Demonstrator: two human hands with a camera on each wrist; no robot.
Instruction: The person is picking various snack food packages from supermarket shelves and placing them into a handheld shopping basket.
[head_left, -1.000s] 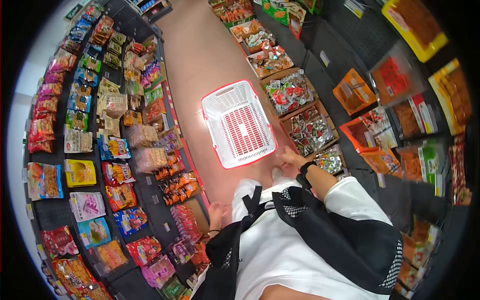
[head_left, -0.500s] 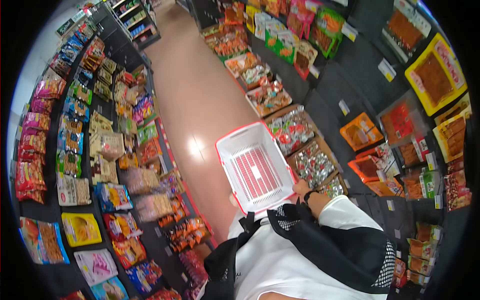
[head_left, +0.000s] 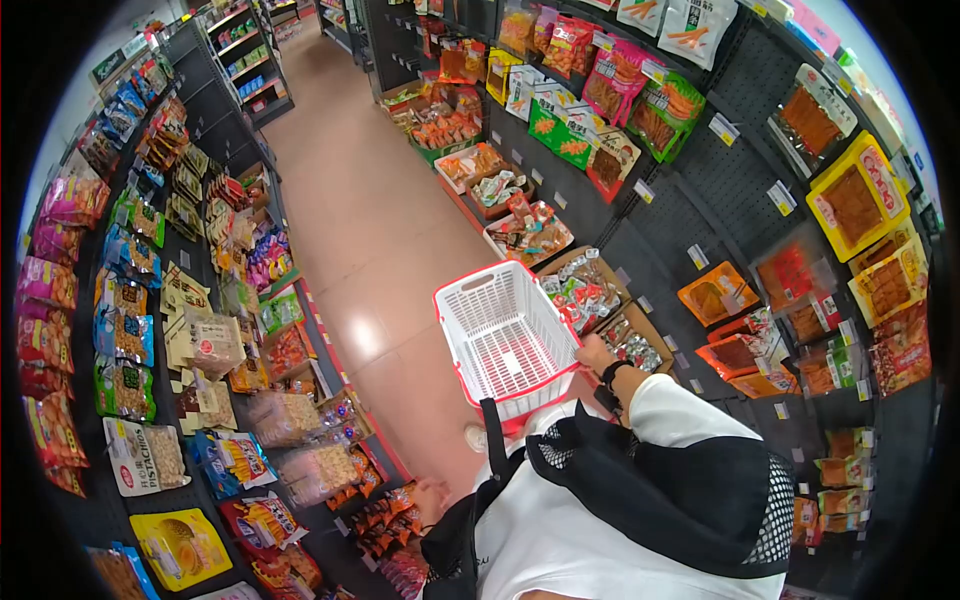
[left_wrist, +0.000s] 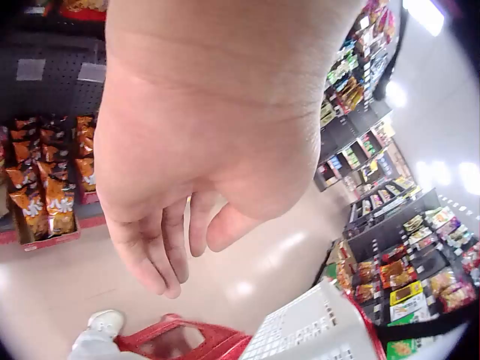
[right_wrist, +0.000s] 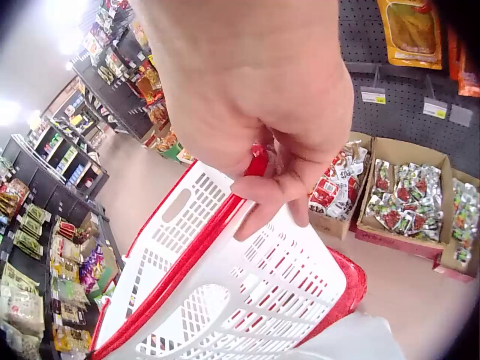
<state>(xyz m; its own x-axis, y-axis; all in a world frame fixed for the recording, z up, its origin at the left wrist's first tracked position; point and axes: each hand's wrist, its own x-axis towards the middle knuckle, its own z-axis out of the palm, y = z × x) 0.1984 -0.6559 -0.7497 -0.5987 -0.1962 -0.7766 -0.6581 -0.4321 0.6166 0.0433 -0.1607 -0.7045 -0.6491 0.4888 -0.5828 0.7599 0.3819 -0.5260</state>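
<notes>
A white plastic shopping basket (head_left: 520,288) with a red rim hangs in front of my body, and nothing lies inside it. My right hand (head_left: 597,355) holds it at its right side. In the right wrist view the fingers (right_wrist: 264,202) are curled round the red handle (right_wrist: 184,266). My left hand (head_left: 432,500) hangs low at the left, apart from the basket and close to the lower shelf. Its fingers (left_wrist: 172,244) droop loosely and hold nothing, as the left wrist view shows.
Shelves of bagged snacks line the left, with a pistachio bag (head_left: 145,457) among them. To the right, packets hang on a dark pegboard (head_left: 660,215) above open cardboard boxes (right_wrist: 405,195) of small packets. The aisle floor (head_left: 340,200) runs ahead between them.
The basket was farther ahead with both hands apart from it; now it is at my body in the right hand. My left hand has moved from near the basket out left. The view has tilted up.
</notes>
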